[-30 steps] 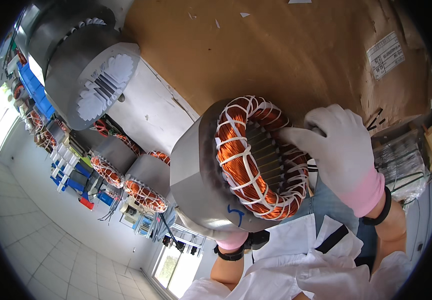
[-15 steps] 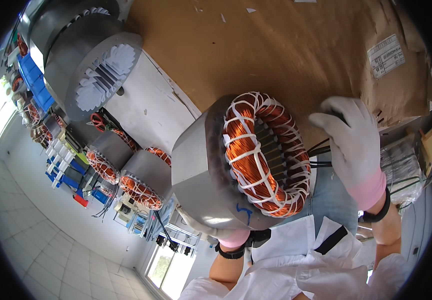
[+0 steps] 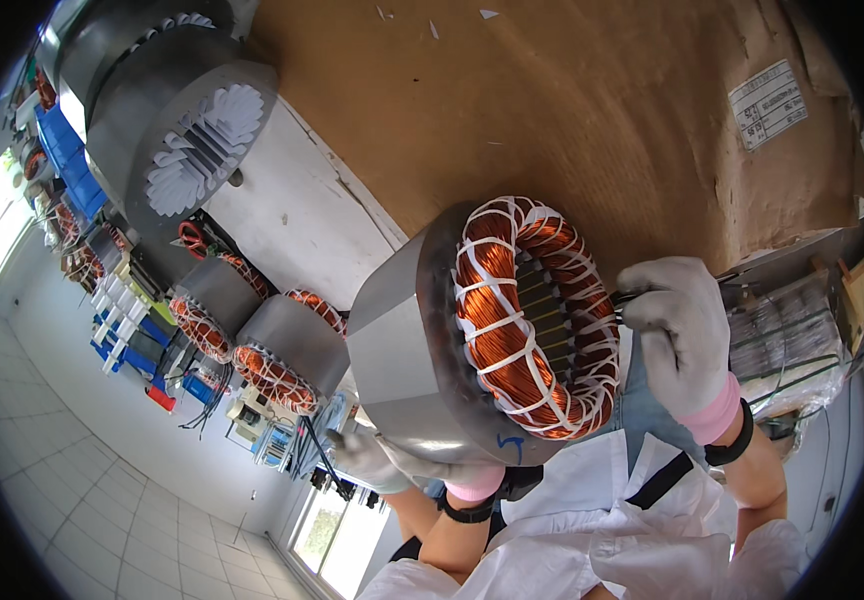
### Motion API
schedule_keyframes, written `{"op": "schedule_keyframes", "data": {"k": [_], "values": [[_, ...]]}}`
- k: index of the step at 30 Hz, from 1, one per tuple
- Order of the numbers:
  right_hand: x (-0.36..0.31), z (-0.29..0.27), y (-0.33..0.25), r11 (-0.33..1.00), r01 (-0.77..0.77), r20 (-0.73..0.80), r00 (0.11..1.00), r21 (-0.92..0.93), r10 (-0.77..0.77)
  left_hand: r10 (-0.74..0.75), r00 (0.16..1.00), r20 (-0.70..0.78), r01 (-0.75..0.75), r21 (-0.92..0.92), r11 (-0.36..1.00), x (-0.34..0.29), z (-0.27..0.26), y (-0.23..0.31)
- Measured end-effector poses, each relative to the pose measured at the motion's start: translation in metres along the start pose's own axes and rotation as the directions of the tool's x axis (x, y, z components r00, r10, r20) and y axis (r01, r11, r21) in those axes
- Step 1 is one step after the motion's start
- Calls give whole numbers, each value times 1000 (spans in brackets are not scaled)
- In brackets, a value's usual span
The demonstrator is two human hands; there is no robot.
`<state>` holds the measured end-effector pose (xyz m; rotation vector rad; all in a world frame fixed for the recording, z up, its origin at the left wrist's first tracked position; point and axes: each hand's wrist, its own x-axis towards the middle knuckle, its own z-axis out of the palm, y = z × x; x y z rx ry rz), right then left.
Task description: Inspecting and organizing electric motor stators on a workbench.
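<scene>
A motor stator, a grey steel body with orange copper windings laced in white cord, lies tilted in front of me with its bore toward the right. Along its lower near side, my left hand, in a white glove with a pink cuff, holds the body; the fingers are partly hidden. To the right of the windings, my gloved right hand is closed around the black lead wires, which mostly disappear inside the fingers. Another gloved hand shows just beyond my left one, apparently a co-worker's.
Brown cardboard covers the far surface, beside a white board. Larger steel stators with white slot liners stand far left. Two smaller wound stators sit left. A plastic-wrapped stack is at right.
My right hand has come down and closed on the lead wires. The stator has shifted slightly right and down. The other gloved hand has come into sight beside my left hand.
</scene>
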<state>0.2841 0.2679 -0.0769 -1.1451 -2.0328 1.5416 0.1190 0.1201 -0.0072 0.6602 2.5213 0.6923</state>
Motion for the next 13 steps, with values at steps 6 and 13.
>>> {"op": "schedule_keyframes", "data": {"k": [6, 13], "values": [[2, 17, 8, 985, 114, 25, 993, 127, -118, 241, 968, -77, -153, 581, 799, -7, 11, 13], [15, 14, 2, 992, 79, 26, 996, 102, -82, -20, 920, -392, -6, -66, 998, -26, 16, -26]]}}
